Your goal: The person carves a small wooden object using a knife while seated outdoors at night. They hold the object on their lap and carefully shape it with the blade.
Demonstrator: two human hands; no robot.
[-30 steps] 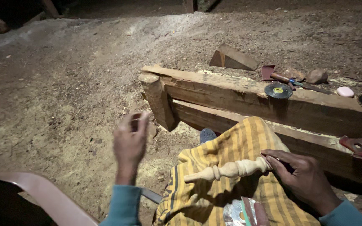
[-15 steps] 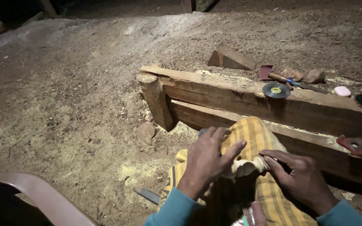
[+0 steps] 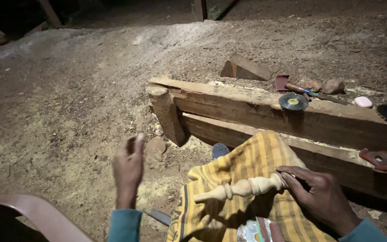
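- Right hand (image 3: 321,197): gripping the thick end of a turned wooden spindle (image 3: 240,188), fingers (image 3: 298,172) curling over the top of it; spindle reaching out leftward from the grip, tapered tip pointing toward the left hand.
- Spindle: lying nearly level across a yellow striped cloth (image 3: 251,157) draped over the lap, just in front of a rough wooden beam (image 3: 247,105).
- Left hand (image 3: 128,168): hanging in the air well left of the spindle, holding nothing, fingers loosely gathered and slightly blurred; touching neither spindle nor cloth.
- Compared with half a second earlier: left hand then covering the spindle and cloth beside the right hand, now lifted clear to the left; right hand keeping the same grip; spindle now fully exposed.
- Appearance of the spindle: pale, unfinished wood, lathe-turned with rounded beads and narrow grooves along the middle, narrowing to a slim cone at the free end.
- Resting on the beam: a small circular saw blade (image 3: 293,101) with a yellow centre.
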